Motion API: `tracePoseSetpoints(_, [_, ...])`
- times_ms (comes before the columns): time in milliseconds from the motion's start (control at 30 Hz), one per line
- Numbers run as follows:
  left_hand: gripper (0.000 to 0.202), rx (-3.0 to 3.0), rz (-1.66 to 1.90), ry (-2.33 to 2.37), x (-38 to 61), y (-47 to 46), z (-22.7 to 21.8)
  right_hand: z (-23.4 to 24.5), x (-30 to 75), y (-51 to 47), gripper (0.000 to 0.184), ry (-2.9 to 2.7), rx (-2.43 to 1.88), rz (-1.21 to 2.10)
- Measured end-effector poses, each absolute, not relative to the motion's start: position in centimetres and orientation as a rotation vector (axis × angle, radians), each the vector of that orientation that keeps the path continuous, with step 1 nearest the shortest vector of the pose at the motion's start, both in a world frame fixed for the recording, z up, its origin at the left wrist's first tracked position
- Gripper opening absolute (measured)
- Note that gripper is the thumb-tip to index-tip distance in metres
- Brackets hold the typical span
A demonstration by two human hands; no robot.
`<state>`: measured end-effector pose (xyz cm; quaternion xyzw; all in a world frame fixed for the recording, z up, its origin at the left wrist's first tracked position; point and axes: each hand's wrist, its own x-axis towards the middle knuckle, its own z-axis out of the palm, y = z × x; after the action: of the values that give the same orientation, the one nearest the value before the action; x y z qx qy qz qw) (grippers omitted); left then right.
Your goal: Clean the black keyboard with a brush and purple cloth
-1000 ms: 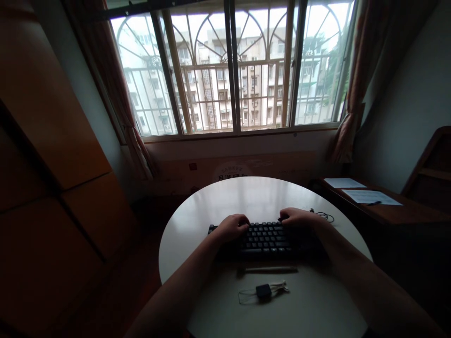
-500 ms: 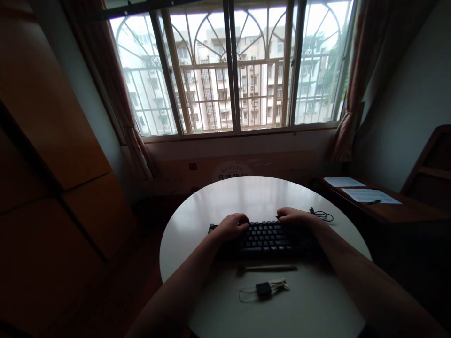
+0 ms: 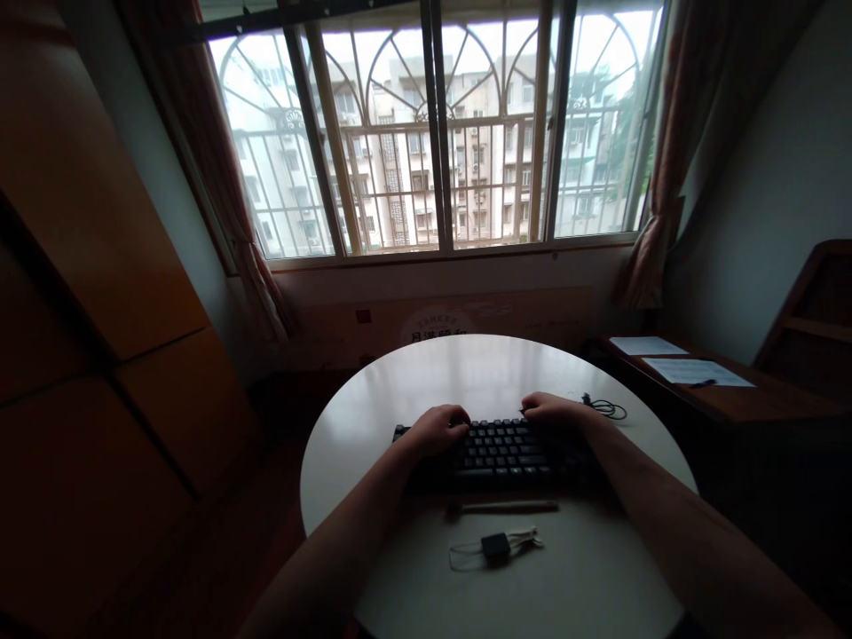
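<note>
A black keyboard (image 3: 502,454) lies on the round white table, its keys facing up. My left hand (image 3: 440,428) rests over its left part, fingers curled down at the rear edge, the fingertips partly hidden. At the right rear of the keyboard is my right hand (image 3: 549,406), closed, with a small dark tip showing at its fingers that I cannot make out. In front of the keyboard lies a slim brush-like stick (image 3: 509,508) with a dark end. Nearer to me is a small dark block (image 3: 495,546) with a wire loop on one side and pale prongs on the other.
A coiled black cable (image 3: 605,408) lies on the white table (image 3: 352,461) beyond my right forearm. To the right, a brown side table (image 3: 778,401) carries paper sheets (image 3: 696,371) and a pen (image 3: 703,383). Wooden cabinets (image 3: 86,222) stand at left, and a window fills the back.
The view has shifted very slightly. Both hands keep their places at the keyboard, and the things on the table have not moved.
</note>
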<state>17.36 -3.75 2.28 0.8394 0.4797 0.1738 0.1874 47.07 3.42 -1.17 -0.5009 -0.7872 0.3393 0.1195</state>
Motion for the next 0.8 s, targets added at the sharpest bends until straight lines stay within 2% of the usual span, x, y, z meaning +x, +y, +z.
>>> tracePoseSetpoints(267, [0.027,2.335,0.479,1.339,17.1,-3.5,2.0,0.3,47.7,2.4,0.023,-2.335,-1.373,1.13])
tracePoseSetpoints(800, [0.027,2.352,0.49,1.319,17.2,-3.5,1.8,1.9,49.5,0.9,0.035,-2.398,-1.36,0.979])
